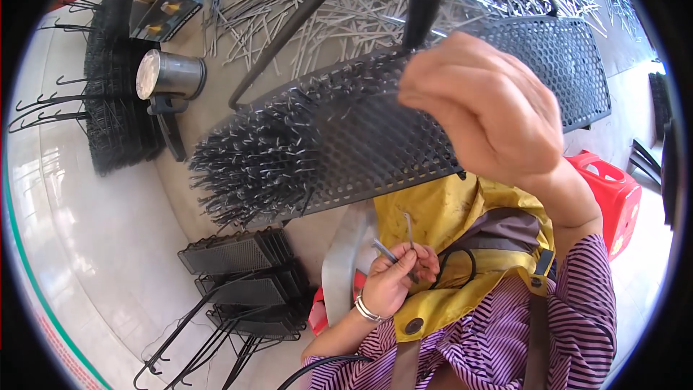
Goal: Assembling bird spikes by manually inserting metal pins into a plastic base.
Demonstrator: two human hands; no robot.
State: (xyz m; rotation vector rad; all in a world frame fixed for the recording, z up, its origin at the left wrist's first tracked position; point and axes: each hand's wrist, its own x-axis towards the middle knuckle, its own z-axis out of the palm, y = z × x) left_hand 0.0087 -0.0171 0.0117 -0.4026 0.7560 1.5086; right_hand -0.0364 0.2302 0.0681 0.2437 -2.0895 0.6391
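Note:
A long black perforated panel (pixel 390 152) lies tilted across the work surface. Its left end bristles with a dense bunch of dark strips (pixel 249 159) that stand up from the holes; the right end shows bare mesh. My right hand (pixel 494 105) hovers over the panel's middle, its fingers curled into a closed grip; whatever they hold is hidden. In front of my yellow apron (pixel 426 206), my left hand (pixel 397 278) is closed around a dark grey strip (pixel 385 250) and a thin metal piece (pixel 410 227) with a bent tip.
Loose grey strips (pixel 289 25) are heaped behind the panel, under a black frame (pixel 303 22). At left stand a metal mug (pixel 186 76), an open box (pixel 170 3) and black bristled pieces with hooks (pixel 119 87). Black mesh racks (pixel 245 289) are stacked below; a red stool (pixel 610 198) is at right.

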